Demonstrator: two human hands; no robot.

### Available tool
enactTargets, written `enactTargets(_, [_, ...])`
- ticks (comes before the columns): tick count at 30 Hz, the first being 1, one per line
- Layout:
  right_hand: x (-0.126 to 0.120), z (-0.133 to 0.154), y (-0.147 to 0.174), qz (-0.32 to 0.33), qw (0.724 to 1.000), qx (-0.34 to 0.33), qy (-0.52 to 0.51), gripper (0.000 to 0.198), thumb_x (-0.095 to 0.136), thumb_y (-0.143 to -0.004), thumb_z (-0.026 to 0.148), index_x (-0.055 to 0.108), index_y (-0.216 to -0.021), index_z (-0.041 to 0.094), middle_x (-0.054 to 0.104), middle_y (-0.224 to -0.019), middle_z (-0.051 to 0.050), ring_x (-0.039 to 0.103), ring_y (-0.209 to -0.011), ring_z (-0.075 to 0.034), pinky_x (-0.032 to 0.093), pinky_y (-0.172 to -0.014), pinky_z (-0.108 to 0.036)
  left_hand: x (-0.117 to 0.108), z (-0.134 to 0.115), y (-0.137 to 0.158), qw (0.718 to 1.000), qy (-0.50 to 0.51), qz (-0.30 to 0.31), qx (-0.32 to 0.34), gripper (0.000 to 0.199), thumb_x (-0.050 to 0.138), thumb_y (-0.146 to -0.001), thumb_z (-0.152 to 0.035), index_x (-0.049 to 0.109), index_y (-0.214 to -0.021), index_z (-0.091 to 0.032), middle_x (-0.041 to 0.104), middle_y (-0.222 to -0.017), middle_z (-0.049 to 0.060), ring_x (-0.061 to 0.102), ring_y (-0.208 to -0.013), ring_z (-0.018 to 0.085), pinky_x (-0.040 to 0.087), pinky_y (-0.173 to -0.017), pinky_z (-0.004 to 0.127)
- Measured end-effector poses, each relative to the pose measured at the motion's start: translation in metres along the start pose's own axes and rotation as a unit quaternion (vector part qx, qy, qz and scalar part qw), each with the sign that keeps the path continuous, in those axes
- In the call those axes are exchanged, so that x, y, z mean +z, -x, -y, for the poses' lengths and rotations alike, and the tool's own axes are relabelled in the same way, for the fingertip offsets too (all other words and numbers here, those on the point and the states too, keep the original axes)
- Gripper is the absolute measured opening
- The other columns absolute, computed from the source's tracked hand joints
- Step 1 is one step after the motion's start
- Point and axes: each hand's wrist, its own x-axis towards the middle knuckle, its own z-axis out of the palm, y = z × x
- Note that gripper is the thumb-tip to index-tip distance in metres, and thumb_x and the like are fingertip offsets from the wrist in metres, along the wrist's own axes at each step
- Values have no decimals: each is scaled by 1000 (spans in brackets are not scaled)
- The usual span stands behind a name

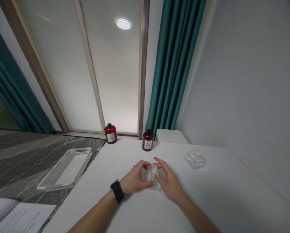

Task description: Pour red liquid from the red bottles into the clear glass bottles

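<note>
A clear, see-through square container (155,185), glass or plastic, sits on the white table (135,213) between my hands. My left hand (137,177), with a dark band on its wrist, curves its thumb and fingers around the container's left side. At the top, my right hand (169,182) pinches a clear rounded piece (155,169) between thumb and fingers; whether that is a knob of the container or a separate part I cannot tell. Farther right stands a second clear, block-like object (195,159), touched by neither hand.
Two bottles with black caps and white labels, a red one (110,133) and a brown-red one (148,140), stand along the far edge. On the left lie a white perforated basket (85,160) and an open booklet (25,216). A white box (171,136) sits behind the table.
</note>
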Motion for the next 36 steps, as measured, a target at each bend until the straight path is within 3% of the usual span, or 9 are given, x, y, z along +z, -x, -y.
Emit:
enactTargets(11, [1, -3, 0, 8, 1000, 1, -10, 53, 62, -87, 36, 49, -138, 26, 65, -121, -11, 59, -117, -25, 36, -109, -47, -5, 2, -1, 1000, -4, 21, -3, 58, 83, -64, -23, 54, -114, -20, 60, -111, 6, 55, -103, 25, 44, -96, 40])
enactTargets(18, [2, -2, 0, -17, 1000, -6, 15, 59, 64, -85, 34, 47, -142, 27, 69, -116, -10, 60, -119, -26, 25, -116, -53, 2, -4, 2, 999, -35, -9, -15, 56, 80, -65, -19, 52, -113, -20, 60, -108, 5, 55, -101, 25, 44, -91, 38])
enactTargets(28, [7, -1, 1, -34, 999, 12, 12, 68, 60, -87, 33, 33, -149, 27, 68, -112, -6, 63, -109, -24, 36, -110, -48, 4, -8, 1, 998, -49, -28, -24, 57, 83, -63, -20, 53, -111, -19, 61, -107, 5, 56, -99, 25, 44, -89, 37])
enactTargets(36, [6, 3, 2, -43, 998, 28, 32, 69, 60, -83, 30, 33, -147, 26, 66, -113, -7, 56, -122, -25, 36, -109, -47, -1, 3, -1, 999, -35, 5, -15, 62, 84, -65, -23, 52, -119, -19, 60, -113, 7, 56, -105, 26, 44, -95, 41])
